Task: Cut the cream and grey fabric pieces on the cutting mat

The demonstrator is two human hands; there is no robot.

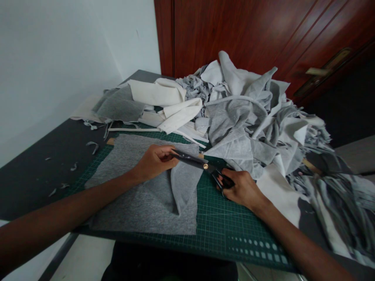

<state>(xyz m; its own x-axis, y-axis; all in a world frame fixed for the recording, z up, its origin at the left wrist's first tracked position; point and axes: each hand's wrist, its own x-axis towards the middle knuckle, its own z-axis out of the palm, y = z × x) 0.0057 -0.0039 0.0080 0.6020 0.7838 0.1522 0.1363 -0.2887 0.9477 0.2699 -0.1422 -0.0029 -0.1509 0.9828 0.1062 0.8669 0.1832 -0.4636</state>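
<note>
A grey fabric piece (137, 195) lies flat on the green cutting mat (222, 226), with one flap folded up at its right side. My left hand (155, 160) pinches the fabric's upper edge, fingers closed on the cloth. My right hand (241, 188) grips the black handles of the scissors (199, 164), whose blades point left toward my left fingers at the fabric edge.
A big heap of grey and white fabric scraps (249, 117) covers the table's back and right side. Folded white cloth (164, 101) lies behind the mat. Small snippets (73, 167) dot the dark tabletop on the left. A wooden door (263, 35) stands behind.
</note>
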